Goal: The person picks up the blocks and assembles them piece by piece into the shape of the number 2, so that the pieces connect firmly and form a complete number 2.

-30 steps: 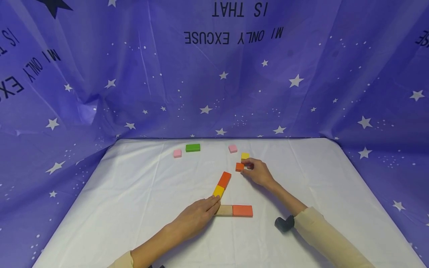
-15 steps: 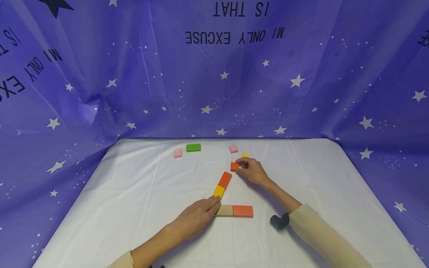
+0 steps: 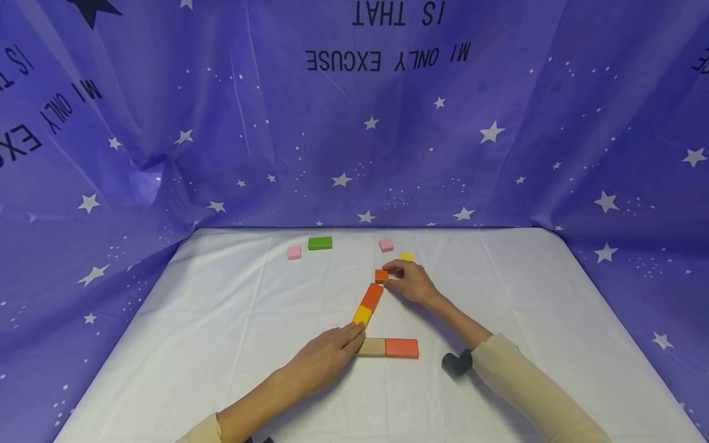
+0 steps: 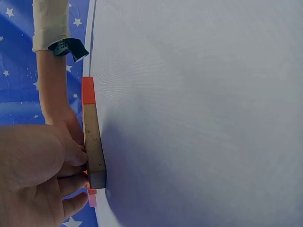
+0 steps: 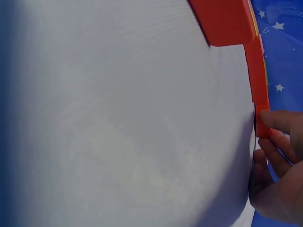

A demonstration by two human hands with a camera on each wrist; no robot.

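Observation:
Between its thumb and fingers my right hand pinches a small orange cube block, close to the upper end of a slanted row. That row consists of an orange-red block and a yellow block. My left hand has its fingers straight, resting on the yellow block's lower end and the left end of a bare wooden block. A coral-red block abuts the wooden block's right end. In the left wrist view the thumb touches the wooden block. My left fingers hide the corner where the rows meet.
Toward the back of the white-covered table lie a pink cube, a green block, a second pink cube and a yellow cube, partly behind my right hand. A purple starry cloth hangs behind.
My right hand has moved left with the orange cube, from beside the yellow cube to the top of the slanted row. The left hand has stayed in place.

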